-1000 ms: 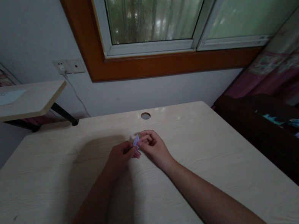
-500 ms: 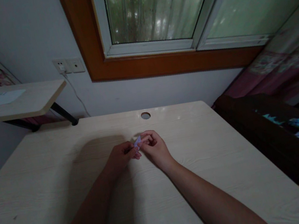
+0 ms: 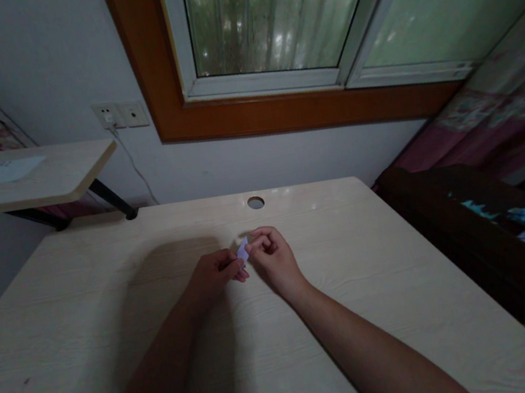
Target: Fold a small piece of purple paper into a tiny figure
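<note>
A small pale purple folded paper piece (image 3: 242,251) sits pinched between both my hands just above the light wooden desk (image 3: 111,318). My left hand (image 3: 215,274) grips its lower left side with thumb and fingers curled. My right hand (image 3: 270,256) holds the right side, its fingers bent inward around the paper. Most of the paper is hidden by my fingers.
A round cable hole (image 3: 255,202) lies in the desk just beyond my hands. A raised side shelf (image 3: 26,180) with a sheet on it stands at the left. Wall sockets (image 3: 121,116) and a window (image 3: 286,16) are behind. Dark furniture (image 3: 480,253) borders the desk's right edge.
My fingers have shifted slightly on the paper, and my right hand has curled a little tighter. The hands stay in the same place.
</note>
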Motion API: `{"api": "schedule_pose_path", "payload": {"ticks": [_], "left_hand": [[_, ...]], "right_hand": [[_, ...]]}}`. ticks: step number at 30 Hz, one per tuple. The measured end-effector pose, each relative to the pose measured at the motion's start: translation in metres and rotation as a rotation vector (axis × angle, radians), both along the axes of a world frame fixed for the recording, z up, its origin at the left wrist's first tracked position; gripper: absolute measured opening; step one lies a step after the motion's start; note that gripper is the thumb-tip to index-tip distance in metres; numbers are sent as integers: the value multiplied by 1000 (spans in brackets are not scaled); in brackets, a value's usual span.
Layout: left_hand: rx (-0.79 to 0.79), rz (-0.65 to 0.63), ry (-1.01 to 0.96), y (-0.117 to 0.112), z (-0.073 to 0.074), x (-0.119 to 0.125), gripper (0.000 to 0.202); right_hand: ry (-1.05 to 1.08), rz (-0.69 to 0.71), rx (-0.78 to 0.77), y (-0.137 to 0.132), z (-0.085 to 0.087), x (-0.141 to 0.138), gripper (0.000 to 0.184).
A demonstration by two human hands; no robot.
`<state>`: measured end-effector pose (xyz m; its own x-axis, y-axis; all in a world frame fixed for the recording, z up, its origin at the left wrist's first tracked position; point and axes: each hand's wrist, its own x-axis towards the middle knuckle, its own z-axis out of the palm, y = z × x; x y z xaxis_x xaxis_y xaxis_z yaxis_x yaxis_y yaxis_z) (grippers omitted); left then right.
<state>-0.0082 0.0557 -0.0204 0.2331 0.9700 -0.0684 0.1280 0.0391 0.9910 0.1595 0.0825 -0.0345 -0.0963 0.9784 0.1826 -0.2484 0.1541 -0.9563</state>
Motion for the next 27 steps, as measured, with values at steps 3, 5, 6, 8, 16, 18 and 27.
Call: {"api": "schedule_pose_path", "payload": {"ticks": [3, 5, 6, 8, 16, 18, 27], "left_hand": [[14, -8, 20, 0, 2, 0, 29], [26, -4, 26, -1, 3, 0, 28], [31, -1, 26, -1, 4, 0, 28], [34, 10, 29, -1, 5, 0, 27], [56, 21, 46, -1, 4, -1, 30], [61, 14, 46, 0, 4, -1, 30], [72, 12, -6, 0, 1, -1, 23]], "right_hand": [[3, -9, 14, 0, -1, 0, 28], [7, -14, 15, 0, 0, 0, 28], [6, -14, 15, 0, 0, 0, 28], [19, -3, 17, 0, 1, 0, 29], [45, 90, -8, 1, 0, -2, 44], [39, 81, -12, 1, 0, -1, 42], [93, 47, -25, 5, -4, 0, 38]]}}
